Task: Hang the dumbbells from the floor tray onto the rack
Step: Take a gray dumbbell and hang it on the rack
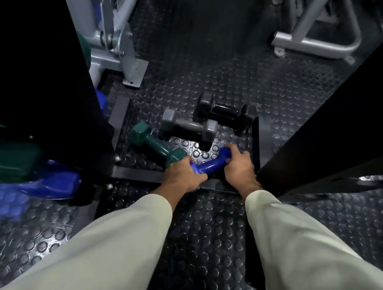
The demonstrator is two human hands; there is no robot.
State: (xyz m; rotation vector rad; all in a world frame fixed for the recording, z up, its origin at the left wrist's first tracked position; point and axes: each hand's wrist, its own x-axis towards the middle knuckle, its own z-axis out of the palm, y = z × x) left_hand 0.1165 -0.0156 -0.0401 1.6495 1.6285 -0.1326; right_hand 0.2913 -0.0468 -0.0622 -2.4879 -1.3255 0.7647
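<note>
blue dumbbell (209, 165) in floor tray (136, 174) | left hand (181, 175) fingers grip near head | right hand (240, 167) fingers apparently wrap far head

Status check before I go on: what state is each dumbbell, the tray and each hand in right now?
Blue dumbbell: in the tray, gripped at both ends.
Green dumbbell: lying in the tray, untouched.
Grey dumbbell: lying in the tray.
Black dumbbell: lying at the tray's far edge.
Floor tray: holds four dumbbells.
Left hand: gripping blue dumbbell.
Right hand: gripping blue dumbbell.
</note>
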